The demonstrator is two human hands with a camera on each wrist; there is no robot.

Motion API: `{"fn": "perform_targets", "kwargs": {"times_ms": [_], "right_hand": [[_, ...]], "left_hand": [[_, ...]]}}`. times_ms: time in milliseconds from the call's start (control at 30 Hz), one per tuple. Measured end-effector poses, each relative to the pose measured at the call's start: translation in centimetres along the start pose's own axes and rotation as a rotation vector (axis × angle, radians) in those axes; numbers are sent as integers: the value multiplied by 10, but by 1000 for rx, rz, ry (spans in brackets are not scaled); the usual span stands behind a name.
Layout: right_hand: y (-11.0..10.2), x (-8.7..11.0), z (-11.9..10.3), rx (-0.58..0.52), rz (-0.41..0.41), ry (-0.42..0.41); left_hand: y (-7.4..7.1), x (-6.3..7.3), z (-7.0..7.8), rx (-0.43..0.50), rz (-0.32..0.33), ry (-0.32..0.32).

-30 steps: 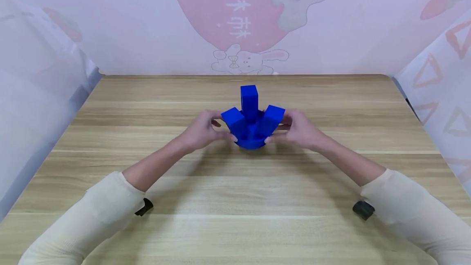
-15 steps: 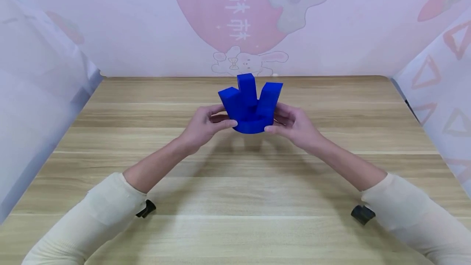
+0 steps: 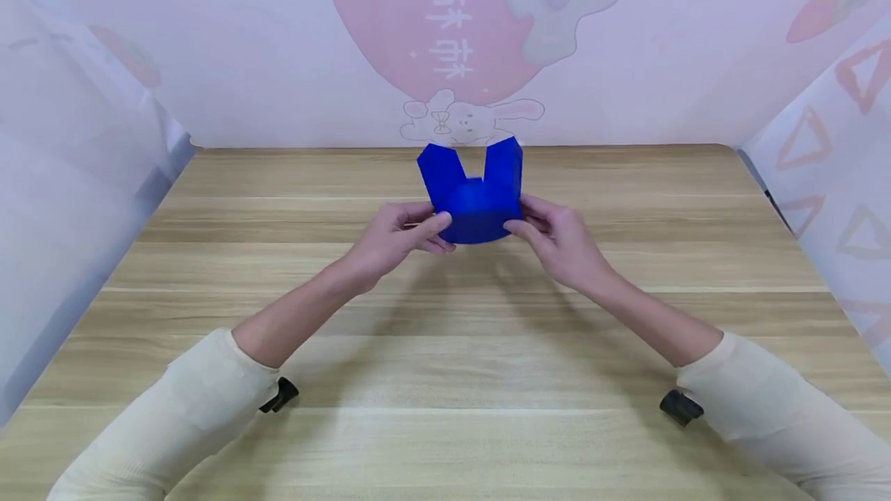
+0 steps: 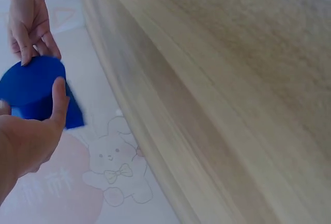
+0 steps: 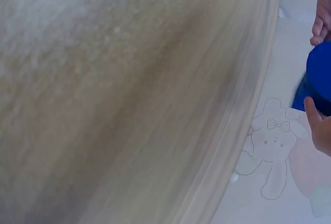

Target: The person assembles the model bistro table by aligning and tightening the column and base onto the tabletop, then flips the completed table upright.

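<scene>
A blue round-based piece with square prongs (image 3: 476, 215) is held up over the middle of the table, its base tipped toward me. Two prongs spread upward in the head view; a third is mostly hidden behind the base. My left hand (image 3: 390, 242) pinches the left side of the base, thumb in front and fingers behind. On the opposite side, my right hand (image 3: 564, 246) grips it the same way. The left wrist view shows the flat round underside (image 4: 31, 81) between both hands. In the right wrist view the blue piece (image 5: 320, 74) is cut off by the frame edge.
The wood-grain table (image 3: 445, 377) spreads below the hands. A pale printed wall (image 3: 278, 45) rises along its far edge, with white sheets at both sides. Small dark devices (image 3: 681, 407) show beneath both sleeve cuffs.
Both hands have raised the blue piece from near the table and tilted it back, so the prongs point away and the base faces me more. The grip stays on both sides.
</scene>
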State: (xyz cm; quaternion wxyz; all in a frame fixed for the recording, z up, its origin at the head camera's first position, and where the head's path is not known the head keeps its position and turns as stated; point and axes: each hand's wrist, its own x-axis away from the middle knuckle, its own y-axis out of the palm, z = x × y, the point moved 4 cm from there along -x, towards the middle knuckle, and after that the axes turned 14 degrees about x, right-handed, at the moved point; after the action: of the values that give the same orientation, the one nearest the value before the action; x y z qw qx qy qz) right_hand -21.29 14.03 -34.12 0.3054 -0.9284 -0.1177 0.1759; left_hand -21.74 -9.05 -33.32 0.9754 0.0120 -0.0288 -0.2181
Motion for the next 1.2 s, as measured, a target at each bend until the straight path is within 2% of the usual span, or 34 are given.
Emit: {"fn": "perform_targets", "kwargs": {"times_ms": [67, 167, 233, 333, 467, 567, 633, 700, 867, 1000, 1200], "right_hand": [[-1, 0, 0, -1, -2, 22], [-1, 1, 2, -35, -27, 78], [0, 1, 3, -84, -48, 132], [1, 1, 4, -167, -62, 224], [1, 1, 5, -258, -65, 350], [1, 1, 6, -285, -75, 397], [1, 1, 6, -292, -89, 400], [1, 0, 6, -273, -114, 382], [0, 2, 10, -271, -228, 307], [-1, 4, 13, -287, -313, 255], [-2, 4, 18, -283, -358, 228]], "left_hand": [[0, 1, -1, -48, -31, -5], [0, 2, -2, -115, -42, -11], [0, 2, -2, -119, -15, -13], [0, 1, -2, -70, 51, -26], [-1, 1, -3, -17, 139, -81], [-2, 0, -4, 6, 165, -115], [-2, -1, -4, 9, 156, -121], [-2, -1, -5, 7, 122, -126], [-2, 1, -8, -27, 7, -130], [-4, 1, -9, -41, -36, -113], [-4, 0, -12, -45, -100, -104]]}}
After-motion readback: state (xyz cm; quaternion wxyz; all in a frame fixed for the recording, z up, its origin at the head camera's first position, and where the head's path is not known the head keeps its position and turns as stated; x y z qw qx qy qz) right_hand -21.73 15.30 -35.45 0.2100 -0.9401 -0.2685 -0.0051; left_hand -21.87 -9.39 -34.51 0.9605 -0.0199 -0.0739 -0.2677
